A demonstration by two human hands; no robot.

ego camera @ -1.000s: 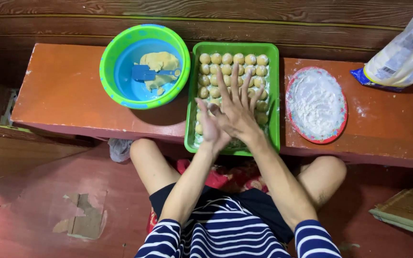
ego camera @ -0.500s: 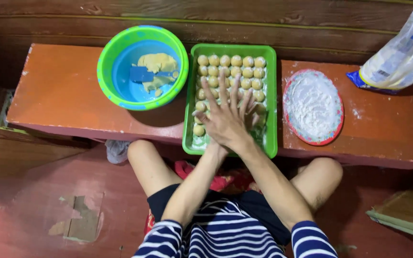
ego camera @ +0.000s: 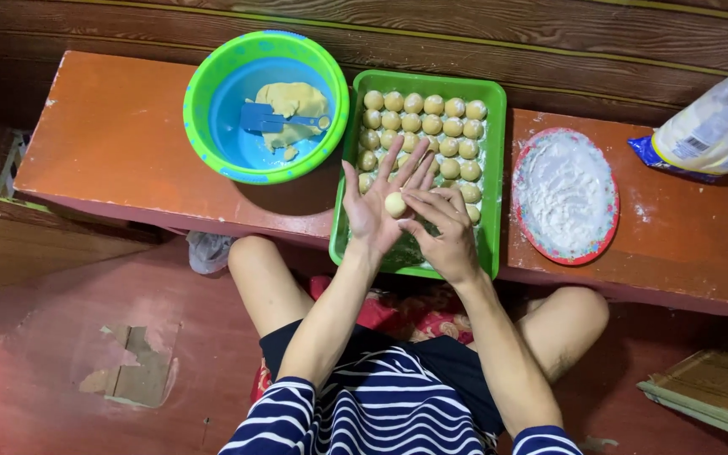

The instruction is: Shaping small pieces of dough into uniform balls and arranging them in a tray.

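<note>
My left hand [ego camera: 378, 204] is held palm up over the green tray [ego camera: 494, 160], fingers spread, with a small round dough ball [ego camera: 395, 204] resting on the palm. My right hand [ego camera: 444, 232] is beside it, fingertips touching the ball. Rows of several pale dough balls [ego camera: 431, 126] fill the far part of the tray. Both hands hover above the tray's near half.
A green bowl with a blue inside [ego camera: 212, 135] holds leftover dough and a blue spatula [ego camera: 273, 120] at the left. A red-rimmed plate of white flour [ego camera: 563, 195] lies right of the tray. A plastic flour bag [ego camera: 718, 126] lies at far right. All stand on an orange bench [ego camera: 111, 143].
My hands were pressed together, rolling over the tray. Now they have parted and the left palm is turned up, showing a rounded dough ball.
</note>
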